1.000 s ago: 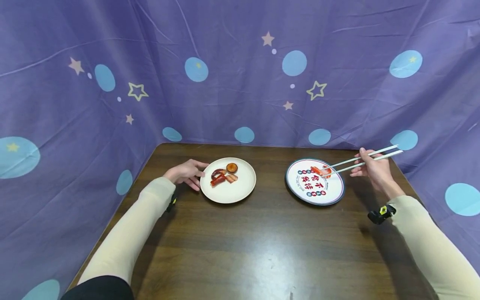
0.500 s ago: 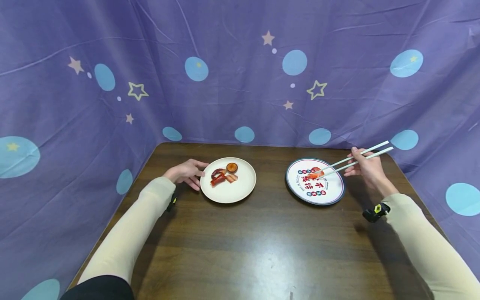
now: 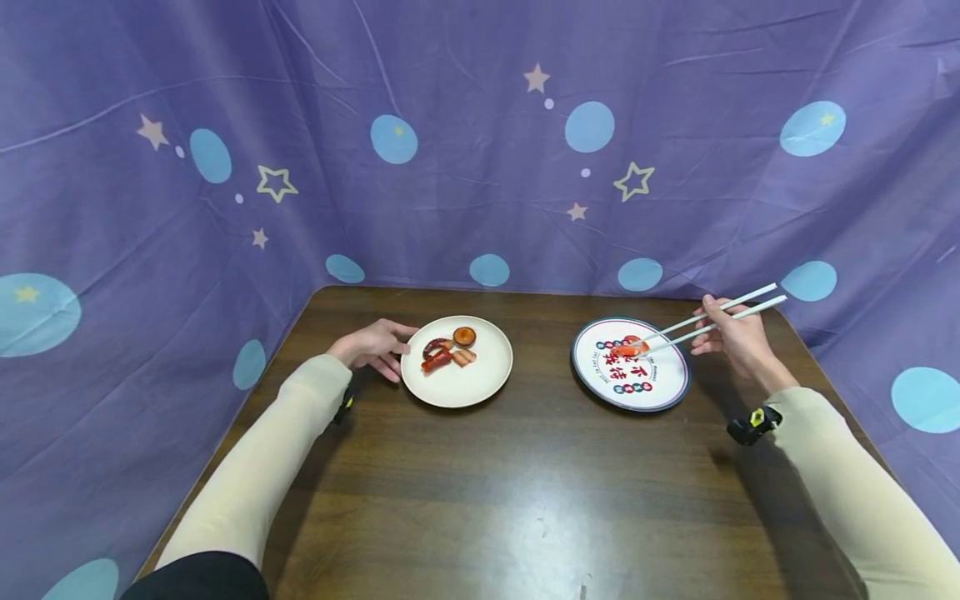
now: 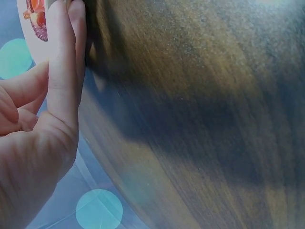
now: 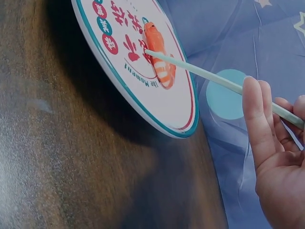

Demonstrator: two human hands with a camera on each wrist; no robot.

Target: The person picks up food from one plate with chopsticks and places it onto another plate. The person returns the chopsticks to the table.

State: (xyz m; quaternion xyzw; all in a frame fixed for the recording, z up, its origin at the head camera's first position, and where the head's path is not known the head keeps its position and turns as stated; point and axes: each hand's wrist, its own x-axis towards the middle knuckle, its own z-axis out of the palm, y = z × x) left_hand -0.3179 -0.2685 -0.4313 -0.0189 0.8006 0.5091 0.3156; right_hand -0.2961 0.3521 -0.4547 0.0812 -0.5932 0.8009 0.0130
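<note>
In the head view my left hand (image 3: 373, 347) touches the left rim of a cream plate (image 3: 489, 379) with its fingers extended. On that plate lie a curled tentacle (image 3: 437, 345), a red sausage-like piece (image 3: 436, 360), a striped bacon-like piece (image 3: 464, 357) and a round brown piece (image 3: 464, 337). My right hand (image 3: 738, 337) holds two pale green chopsticks (image 3: 712, 322). Their tips reach an orange shrimp (image 5: 159, 52) over the printed plate (image 3: 592, 379). In the right wrist view one chopstick crosses the shrimp, whose banded body lies close over the plate.
Both plates stand toward the back of a brown wooden table (image 3: 450, 492), with bare wood between them. A purple curtain (image 3: 465, 217) with stars and blue spots rises behind the table and along its sides.
My right hand has moved left with the chopsticks, and the shrimp has shifted left over the printed plate. During the last half second it has barely moved. The left hand stays put.
</note>
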